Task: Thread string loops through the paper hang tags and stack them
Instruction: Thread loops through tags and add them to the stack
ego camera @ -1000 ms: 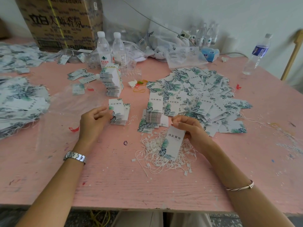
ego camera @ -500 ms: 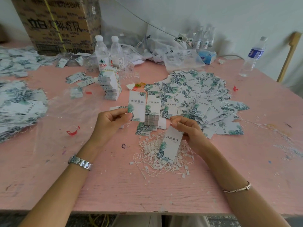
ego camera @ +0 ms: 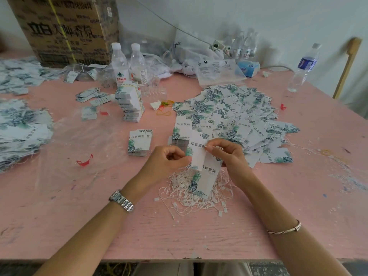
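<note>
Threaded pile [ego camera: 22, 128]: far left; strings seem to trail out, so likely finished work kept apart.
Small stack [ego camera: 139, 143]: left of centre, squared up near the left hand for easy reach.
Left hand [ego camera: 165, 162]: centre; curled fingers pinch the upper tag [ego camera: 196, 154] by its side edge, steadying it.
Right hand [ego camera: 229, 154]: just right; fingertips pinch the lower tag [ego camera: 208, 176] and meet the upper tag's top, probably aligning the holes.
String loops [ego camera: 191, 196]: heaped on the table directly under both tags.
Loose tags [ego camera: 239, 116]: fanned out, upper right.

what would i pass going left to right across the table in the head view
tag heap → red plastic scrap → short tag stack → left hand → held hang tags → right hand → blue-label bottle
</note>
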### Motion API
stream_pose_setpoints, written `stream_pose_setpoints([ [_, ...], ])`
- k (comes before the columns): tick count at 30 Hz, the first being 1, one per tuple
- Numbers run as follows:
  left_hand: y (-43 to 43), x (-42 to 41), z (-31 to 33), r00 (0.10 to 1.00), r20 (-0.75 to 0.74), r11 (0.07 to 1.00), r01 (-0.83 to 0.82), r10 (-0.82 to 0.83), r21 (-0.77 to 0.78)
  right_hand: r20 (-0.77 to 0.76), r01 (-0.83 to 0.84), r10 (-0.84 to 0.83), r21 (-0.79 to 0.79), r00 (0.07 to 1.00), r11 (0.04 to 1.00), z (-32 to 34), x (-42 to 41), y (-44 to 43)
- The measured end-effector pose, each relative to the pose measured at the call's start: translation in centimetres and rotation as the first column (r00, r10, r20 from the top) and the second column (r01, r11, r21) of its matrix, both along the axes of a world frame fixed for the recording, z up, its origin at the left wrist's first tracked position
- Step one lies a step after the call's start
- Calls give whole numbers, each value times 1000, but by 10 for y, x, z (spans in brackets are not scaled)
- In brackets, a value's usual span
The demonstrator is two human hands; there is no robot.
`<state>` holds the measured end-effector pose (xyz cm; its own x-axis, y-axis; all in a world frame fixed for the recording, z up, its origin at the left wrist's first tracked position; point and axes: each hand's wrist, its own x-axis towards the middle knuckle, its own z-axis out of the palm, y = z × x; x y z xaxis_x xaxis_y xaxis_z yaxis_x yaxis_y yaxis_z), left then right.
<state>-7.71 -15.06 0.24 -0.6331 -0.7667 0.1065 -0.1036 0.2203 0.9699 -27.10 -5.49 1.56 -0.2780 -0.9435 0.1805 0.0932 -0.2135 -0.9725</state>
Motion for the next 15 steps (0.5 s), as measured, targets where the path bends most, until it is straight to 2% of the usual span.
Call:
stream_pose_setpoints([
  [3, 4, -8, 3, 1000, -16, 1000, -19, 19, -13, -30, -1, 1, -2, 1000, 1000, -1, 0, 0],
  [6, 8, -20, 9, 991, -103, 996, -77, 80, 34, -64, -13, 14, 30, 998, 999, -1, 1, 0],
  [12, 20, -34, 5, 945, -288, 982, -118, 156, 147, 50, 21, -23, 58, 998, 998, 2, -3, 0],
  [15, 26, -35, 0, 931, -314, 978, -139, 183, 158, 0, 13, -13, 74, 1000, 997, -1, -1, 2],
])
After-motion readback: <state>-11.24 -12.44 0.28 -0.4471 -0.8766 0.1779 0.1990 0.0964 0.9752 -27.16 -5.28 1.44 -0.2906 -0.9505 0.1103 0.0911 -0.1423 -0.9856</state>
